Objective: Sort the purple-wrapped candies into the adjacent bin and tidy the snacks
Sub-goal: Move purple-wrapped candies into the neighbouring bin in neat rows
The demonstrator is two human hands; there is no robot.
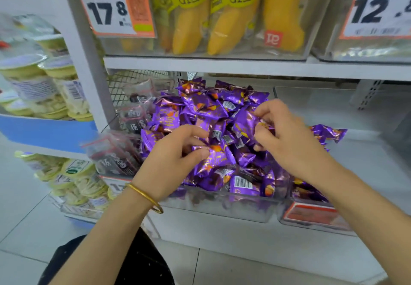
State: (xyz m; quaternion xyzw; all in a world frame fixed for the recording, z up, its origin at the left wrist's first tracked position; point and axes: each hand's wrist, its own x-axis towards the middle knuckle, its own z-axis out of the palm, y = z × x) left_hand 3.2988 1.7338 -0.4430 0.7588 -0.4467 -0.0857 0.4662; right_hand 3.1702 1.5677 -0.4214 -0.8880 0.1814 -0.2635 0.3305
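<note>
On a low white shelf in a shop, a clear plastic bin is heaped above its rim with purple-wrapped candies in shiny foil, some showing barcodes. A person's two bare hands reach into the heap from the near side.

The left hand, with a gold bangle on its wrist, lies over the front left of the pile. Its fingers are curled, and the thumb and forefinger pinch one purple candy by its edge.

The right hand is over the right side of the pile. Its fingers are bent inward and clutch another purple candy against the palm.

Just right of the full bin stands a second clear bin with a red label on its front. A few loose candies of the same purple kind lie in it, some behind the right wrist.

To the left of the heap, dark snack packets in clear red-edged wrappers are stacked beside a wire basket.

On the shelf above, yellow banana-shaped snacks stand in a clear box beside a price tag reading 17.8.
</note>
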